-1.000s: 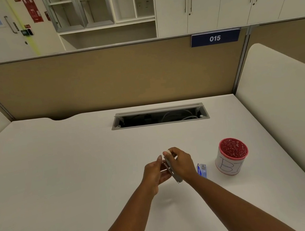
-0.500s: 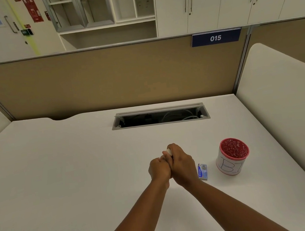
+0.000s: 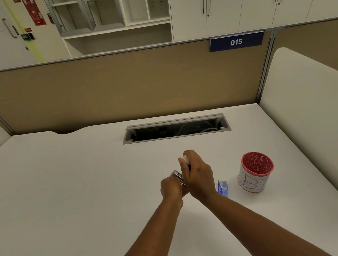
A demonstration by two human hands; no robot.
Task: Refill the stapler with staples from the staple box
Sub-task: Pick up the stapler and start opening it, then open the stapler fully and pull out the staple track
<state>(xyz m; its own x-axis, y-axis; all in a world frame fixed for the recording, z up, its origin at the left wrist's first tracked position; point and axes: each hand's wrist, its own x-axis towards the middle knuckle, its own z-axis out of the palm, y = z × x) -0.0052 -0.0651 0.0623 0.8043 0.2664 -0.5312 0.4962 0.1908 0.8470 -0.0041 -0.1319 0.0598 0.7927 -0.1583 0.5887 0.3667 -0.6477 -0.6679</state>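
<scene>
Above the desk (image 3: 87, 201), stapler (image 3: 179, 177) gripped between both hands, staple box (image 3: 223, 188) just right.

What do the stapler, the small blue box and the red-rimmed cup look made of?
Stapler: shiny metal track, glinting; white tip looks plastic. Blue box: probably printed cardboard, too small to be sure. Cup: likely plastic, red perforated inside, white matte wrap with pen marks, maybe paper.

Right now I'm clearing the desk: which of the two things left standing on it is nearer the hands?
The small blue staple box, just beside the right hand; the red-rimmed cup stands farther right.
</scene>
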